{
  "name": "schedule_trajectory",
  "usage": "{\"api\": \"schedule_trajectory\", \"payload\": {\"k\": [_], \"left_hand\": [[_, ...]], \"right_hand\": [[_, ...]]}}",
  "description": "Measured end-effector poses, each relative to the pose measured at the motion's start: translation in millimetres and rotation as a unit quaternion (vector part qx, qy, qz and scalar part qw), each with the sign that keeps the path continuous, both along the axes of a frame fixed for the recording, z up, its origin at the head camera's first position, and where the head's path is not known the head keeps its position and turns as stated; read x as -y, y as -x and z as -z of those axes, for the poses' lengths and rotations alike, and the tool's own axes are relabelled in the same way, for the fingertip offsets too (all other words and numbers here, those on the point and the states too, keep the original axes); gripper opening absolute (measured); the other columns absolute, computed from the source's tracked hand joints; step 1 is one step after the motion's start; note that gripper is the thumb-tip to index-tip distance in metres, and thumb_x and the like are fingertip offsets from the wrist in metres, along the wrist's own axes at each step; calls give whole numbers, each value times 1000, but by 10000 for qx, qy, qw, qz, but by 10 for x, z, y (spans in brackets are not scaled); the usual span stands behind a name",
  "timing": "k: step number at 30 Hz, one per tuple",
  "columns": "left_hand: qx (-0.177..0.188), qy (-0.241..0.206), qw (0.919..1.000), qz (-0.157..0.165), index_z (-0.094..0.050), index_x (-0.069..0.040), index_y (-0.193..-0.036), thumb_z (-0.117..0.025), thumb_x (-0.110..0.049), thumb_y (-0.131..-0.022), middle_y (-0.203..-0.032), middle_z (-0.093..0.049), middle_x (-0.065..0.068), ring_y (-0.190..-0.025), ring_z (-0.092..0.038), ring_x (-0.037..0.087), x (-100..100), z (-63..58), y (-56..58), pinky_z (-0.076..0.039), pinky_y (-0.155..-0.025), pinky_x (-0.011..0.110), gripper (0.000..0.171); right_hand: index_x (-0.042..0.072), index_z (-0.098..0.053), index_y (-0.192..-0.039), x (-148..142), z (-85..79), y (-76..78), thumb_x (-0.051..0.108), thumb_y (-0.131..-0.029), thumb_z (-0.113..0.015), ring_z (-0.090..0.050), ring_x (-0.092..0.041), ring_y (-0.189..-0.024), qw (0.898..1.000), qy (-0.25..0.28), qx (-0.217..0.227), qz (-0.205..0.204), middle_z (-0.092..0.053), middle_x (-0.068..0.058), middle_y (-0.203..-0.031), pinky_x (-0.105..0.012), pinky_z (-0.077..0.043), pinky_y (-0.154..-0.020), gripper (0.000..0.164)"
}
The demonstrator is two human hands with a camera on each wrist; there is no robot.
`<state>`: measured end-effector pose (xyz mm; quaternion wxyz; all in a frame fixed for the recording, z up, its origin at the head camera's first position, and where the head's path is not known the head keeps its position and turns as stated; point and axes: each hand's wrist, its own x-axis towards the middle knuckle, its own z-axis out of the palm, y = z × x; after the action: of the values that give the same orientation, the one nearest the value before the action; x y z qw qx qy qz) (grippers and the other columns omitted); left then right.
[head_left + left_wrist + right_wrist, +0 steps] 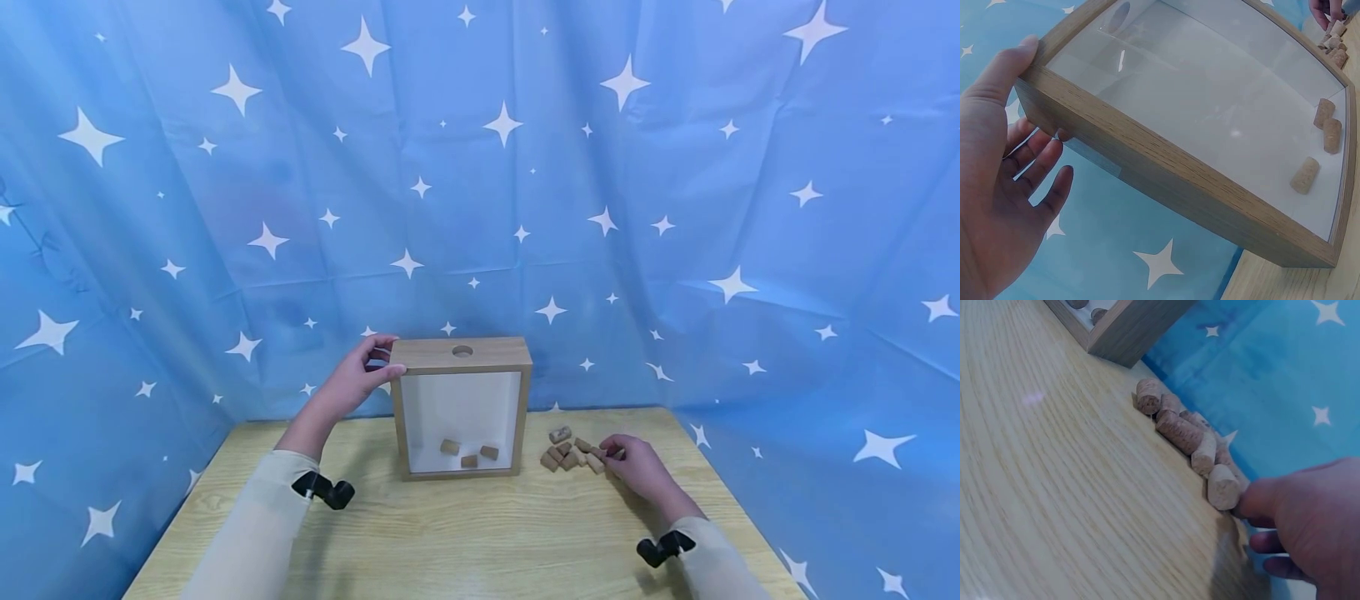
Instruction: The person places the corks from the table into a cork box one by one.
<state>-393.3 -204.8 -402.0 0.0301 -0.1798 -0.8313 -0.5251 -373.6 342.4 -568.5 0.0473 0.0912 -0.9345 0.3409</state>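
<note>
A shallow wooden box [461,357] with a clear front and a round hole in its top stands upright on the table. Three corks [468,461] lie inside at its bottom. My left hand [358,375] grips the box's upper left corner, the thumb on the front frame and the fingers behind. To the right of the box is a pile of loose corks [1179,431]. At the pile's right edge my right hand [637,465] pinches a cork [597,452] between thumb and fingers; the thumb partly hides it in the right wrist view.
The wooden table [465,533] carries the box and the pile near its back edge. A blue curtain [480,208] with white stars hangs close behind and along both sides. Each sleeve bears a black wrist camera [322,490].
</note>
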Motion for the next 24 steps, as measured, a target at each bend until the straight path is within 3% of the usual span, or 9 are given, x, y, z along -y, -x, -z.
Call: {"api": "schedule_trajectory", "payload": {"k": [11,24], "left_hand": [[30,-15,10000,12,-48,-16,-163,-79,-46,-104,-152,-50,18,-139,-52,40,3,4,17,-49,-111,58,73],[80,6,10000,17,-47,-15,-164,-78,-47,-104,-152,-50,19,-140,-51,43,3,-18,-6,-49,-113,59,74]], "right_hand": [[-1,-75,-123,-43,50,15,1,-101,-73,-68,-20,-88,9995,258,-111,175,-73,-11,-110,-35,-56,-71,23],[4,-74,-127,46,-196,-41,3,-102,-72,-52,-16,-65,9958,749,-491,210,-68,-10,-109,-32,-47,-54,26]]}}
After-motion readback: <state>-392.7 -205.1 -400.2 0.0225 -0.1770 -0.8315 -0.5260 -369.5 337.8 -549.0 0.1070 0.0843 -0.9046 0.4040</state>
